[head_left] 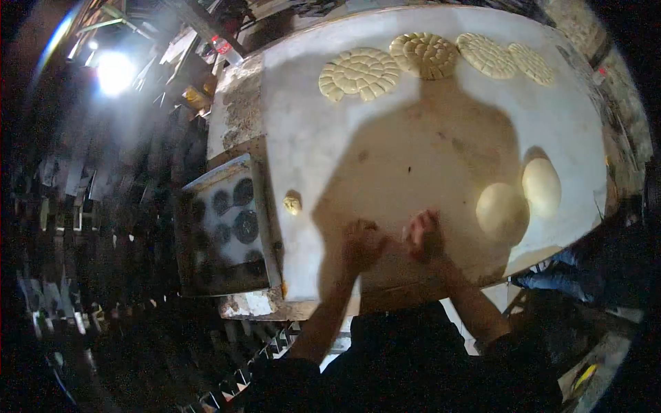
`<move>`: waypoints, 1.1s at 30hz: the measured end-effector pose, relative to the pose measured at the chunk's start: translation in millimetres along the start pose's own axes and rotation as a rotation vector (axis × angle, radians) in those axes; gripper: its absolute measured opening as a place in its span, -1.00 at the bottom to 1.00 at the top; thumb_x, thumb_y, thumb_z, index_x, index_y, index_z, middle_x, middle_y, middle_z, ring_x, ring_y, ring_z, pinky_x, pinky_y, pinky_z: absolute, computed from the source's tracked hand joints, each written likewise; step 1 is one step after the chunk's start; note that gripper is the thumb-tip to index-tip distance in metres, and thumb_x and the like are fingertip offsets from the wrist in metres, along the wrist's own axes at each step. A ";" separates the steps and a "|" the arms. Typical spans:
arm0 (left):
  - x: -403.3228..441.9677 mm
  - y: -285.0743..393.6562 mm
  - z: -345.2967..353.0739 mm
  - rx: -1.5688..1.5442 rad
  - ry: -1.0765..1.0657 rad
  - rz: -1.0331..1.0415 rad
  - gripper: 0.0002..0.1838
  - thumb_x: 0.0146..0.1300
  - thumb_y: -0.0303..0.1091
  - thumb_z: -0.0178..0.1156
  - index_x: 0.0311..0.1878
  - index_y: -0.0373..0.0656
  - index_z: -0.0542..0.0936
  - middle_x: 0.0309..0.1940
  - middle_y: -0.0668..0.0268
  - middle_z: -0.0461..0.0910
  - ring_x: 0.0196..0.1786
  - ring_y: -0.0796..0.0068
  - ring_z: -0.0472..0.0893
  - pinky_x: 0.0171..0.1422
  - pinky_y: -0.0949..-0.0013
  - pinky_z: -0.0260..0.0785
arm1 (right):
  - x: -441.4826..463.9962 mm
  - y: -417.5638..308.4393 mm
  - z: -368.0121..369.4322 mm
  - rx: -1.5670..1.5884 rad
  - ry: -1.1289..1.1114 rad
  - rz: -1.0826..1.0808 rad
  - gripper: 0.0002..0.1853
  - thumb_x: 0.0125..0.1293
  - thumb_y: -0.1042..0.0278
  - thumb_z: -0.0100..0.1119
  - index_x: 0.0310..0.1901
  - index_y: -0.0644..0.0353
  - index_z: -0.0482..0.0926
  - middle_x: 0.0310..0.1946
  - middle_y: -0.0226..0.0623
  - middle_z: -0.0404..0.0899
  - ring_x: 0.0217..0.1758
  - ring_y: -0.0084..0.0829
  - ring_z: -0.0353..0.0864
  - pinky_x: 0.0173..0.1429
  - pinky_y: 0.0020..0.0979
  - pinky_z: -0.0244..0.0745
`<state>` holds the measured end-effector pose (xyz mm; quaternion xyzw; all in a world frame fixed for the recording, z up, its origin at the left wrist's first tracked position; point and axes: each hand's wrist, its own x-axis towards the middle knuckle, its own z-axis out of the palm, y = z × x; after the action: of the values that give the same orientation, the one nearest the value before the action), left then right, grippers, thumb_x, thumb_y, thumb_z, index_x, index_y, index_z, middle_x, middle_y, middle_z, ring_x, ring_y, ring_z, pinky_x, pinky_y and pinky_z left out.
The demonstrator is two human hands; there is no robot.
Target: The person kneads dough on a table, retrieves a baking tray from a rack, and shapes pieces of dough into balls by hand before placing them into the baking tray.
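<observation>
Both hands are over the near part of a pale work table, in my body's shadow. My left hand (365, 243) has its fingers curled, and it is too dark and blurred to tell what they hold. Close to its right, my right hand (423, 236) is closed, fingers curled in; anything inside is hidden. Two smooth dough balls (501, 212) (542, 186) lie touching to the right of my hands. A small dough scrap (292, 203) sits left of them. Along the far side lie several round, flat dough pieces (359, 73) cut into segments.
A shallow tray (263, 227) with several dark round shapes stands at the table's left edge. A bottle with a red label (226, 50) is at the far left corner. A bright lamp (116, 73) shines at upper left. The table (296, 138) has a curved near-right edge.
</observation>
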<state>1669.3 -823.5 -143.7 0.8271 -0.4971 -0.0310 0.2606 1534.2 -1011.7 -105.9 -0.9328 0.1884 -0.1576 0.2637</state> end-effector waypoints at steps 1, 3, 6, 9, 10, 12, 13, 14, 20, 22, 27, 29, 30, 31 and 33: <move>-8.1 7.4 12.4 -0.142 -0.026 -0.101 -0.62 0.28 -0.02 0.23 -0.06 -0.14 0.56 -0.08 0.17 0.54 0.08 0.07 0.47 0.27 -0.03 0.20 | -24.3 6.3 20.9 -0.046 -0.045 -0.105 -0.69 0.29 0.20 0.09 -0.26 0.37 0.49 -0.20 0.07 0.44 0.07 0.07 0.37 0.34 0.08 0.14; -87.7 29.7 28.9 -0.864 0.046 -0.504 -0.64 0.34 -0.10 0.17 0.05 -0.15 0.56 0.04 0.18 0.54 0.15 0.11 0.47 0.36 0.00 0.19 | -61.6 16.3 16.9 -0.090 -0.209 -0.303 -0.71 0.34 0.28 0.04 -0.17 0.42 0.53 -0.14 0.12 0.49 0.21 0.15 0.36 0.49 0.13 0.05; -93.2 -6.6 7.2 -0.742 -0.246 -0.706 -0.64 0.38 -0.18 0.11 0.13 -0.19 0.54 0.07 0.14 0.56 0.14 0.07 0.50 0.37 0.00 0.26 | -53.8 62.1 -37.0 -0.198 -0.329 -0.364 -0.74 0.36 0.36 0.01 -0.13 0.44 0.52 -0.13 0.12 0.51 0.23 0.21 0.36 0.51 0.16 0.04; -20.0 -18.2 -57.8 0.259 0.002 -0.200 -0.87 0.29 -0.31 0.14 -0.33 -0.14 0.52 -0.16 0.09 0.59 -0.05 0.16 0.55 0.11 -0.08 0.35 | 9.5 63.6 -37.9 -0.201 -0.116 -0.190 -0.75 0.36 0.38 0.03 -0.12 0.45 0.50 -0.12 0.10 0.51 0.23 0.22 0.35 0.50 0.17 0.05; 3.7 -18.9 -45.2 0.245 0.043 -0.150 -0.88 0.31 -0.34 0.12 -0.21 -0.17 0.54 -0.09 0.12 0.58 -0.01 0.06 0.53 0.15 -0.06 0.34 | 28.4 52.1 -31.1 -0.180 -0.010 -0.114 -0.75 0.35 0.38 0.03 -0.12 0.45 0.49 -0.11 0.10 0.50 0.24 0.22 0.34 0.51 0.17 0.05; 38.9 12.0 -41.5 0.289 0.040 0.042 -0.86 0.33 -0.40 0.08 -0.09 -0.15 0.55 -0.06 0.17 0.58 0.02 0.03 0.51 0.20 0.00 0.34 | 34.0 17.6 -11.3 -0.152 -0.084 -0.056 -0.75 0.34 0.39 0.04 -0.11 0.46 0.48 -0.09 0.10 0.48 0.24 0.22 0.34 0.49 0.18 0.06; 33.0 19.3 -23.7 0.266 -0.046 0.040 -0.87 0.33 -0.41 0.08 -0.11 -0.13 0.56 -0.09 0.18 0.57 0.01 0.06 0.51 0.21 0.04 0.34 | 35.2 9.3 -5.2 -0.142 -0.118 -0.037 -0.75 0.33 0.40 0.04 -0.11 0.46 0.48 -0.08 0.11 0.48 0.24 0.23 0.34 0.49 0.18 0.07; 24.7 23.2 -8.6 0.243 -0.124 0.039 -0.88 0.33 -0.41 0.08 -0.12 -0.12 0.56 -0.12 0.19 0.57 0.00 0.10 0.51 0.21 0.08 0.34 | 25.1 9.7 -4.9 -0.134 -0.165 -0.118 -0.75 0.33 0.40 0.03 -0.11 0.46 0.47 -0.08 0.12 0.47 0.21 0.24 0.36 0.48 0.18 0.08; -53.9 -7.7 -79.1 -0.019 -0.089 -0.292 -0.91 0.31 -0.37 0.13 -0.17 -0.13 0.55 -0.16 0.18 0.55 -0.03 0.11 0.51 0.15 0.10 0.35 | -10.6 89.2 -39.8 -0.207 -0.313 -0.159 -0.76 0.37 0.35 0.02 -0.13 0.41 0.47 -0.12 0.08 0.45 0.11 0.16 0.38 0.38 0.13 0.18; -18.2 -19.3 -88.5 0.114 0.192 -0.269 -0.90 0.30 -0.35 0.15 -0.19 -0.13 0.54 -0.16 0.17 0.55 -0.04 0.11 0.51 0.12 0.10 0.35 | 41.8 65.9 -50.3 -0.247 -0.137 -0.013 -0.74 0.42 0.26 0.01 -0.17 0.35 0.45 -0.14 0.04 0.45 0.08 0.07 0.37 0.33 0.07 0.19; 29.8 -21.1 -15.5 0.084 0.200 -0.051 -0.85 0.17 -0.32 0.26 -0.21 -0.09 0.58 -0.11 0.18 0.57 0.02 0.09 0.53 0.16 0.02 0.36 | 63.3 19.5 23.1 -0.230 0.249 0.034 -0.67 0.49 0.13 -0.01 -0.25 0.29 0.44 -0.18 0.01 0.46 -0.03 -0.08 0.41 0.18 -0.08 0.29; -14.7 0.1 -1.0 -0.029 0.123 -0.076 -0.84 0.22 -0.34 0.20 -0.14 -0.10 0.59 -0.06 0.17 0.56 0.09 0.10 0.52 0.22 0.01 0.35 | 49.2 7.6 31.2 -0.192 0.270 -0.038 -0.67 0.49 0.13 0.00 -0.25 0.29 0.47 -0.24 -0.06 0.51 -0.13 -0.15 0.47 0.09 -0.10 0.36; -36.6 9.5 -14.2 -0.055 0.036 -0.068 -0.83 0.25 -0.34 0.18 -0.10 -0.11 0.58 -0.03 0.16 0.56 0.11 0.10 0.52 0.24 0.01 0.35 | 39.4 21.0 33.1 -0.159 0.241 -0.078 -0.67 0.48 0.14 0.02 -0.25 0.29 0.49 -0.27 -0.10 0.54 -0.18 -0.19 0.50 0.04 -0.11 0.41; -58.3 19.0 -27.5 -0.081 -0.051 -0.061 -0.81 0.28 -0.35 0.16 -0.07 -0.12 0.57 -0.01 0.15 0.55 0.13 0.11 0.52 0.25 0.01 0.35 | 29.6 21.8 36.7 -0.122 0.208 -0.112 -0.68 0.47 0.14 0.03 -0.25 0.29 0.51 -0.30 -0.15 0.57 -0.24 -0.24 0.53 -0.01 -0.12 0.45; -92.1 13.8 -52.0 -0.179 -0.138 -0.046 -0.79 0.27 -0.35 0.18 -0.05 -0.13 0.57 0.00 0.14 0.55 0.11 0.13 0.53 0.22 0.04 0.37 | 38.5 -22.7 24.8 -0.030 0.112 0.081 -0.69 0.45 0.17 0.06 -0.22 0.30 0.55 -0.36 -0.21 0.61 -0.33 -0.31 0.58 -0.09 -0.20 0.51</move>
<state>1627.9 -730.5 -111.6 0.8076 -0.4898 -0.1382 0.2980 1583.9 -999.8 -106.0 -0.9180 0.2427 -0.1958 0.2451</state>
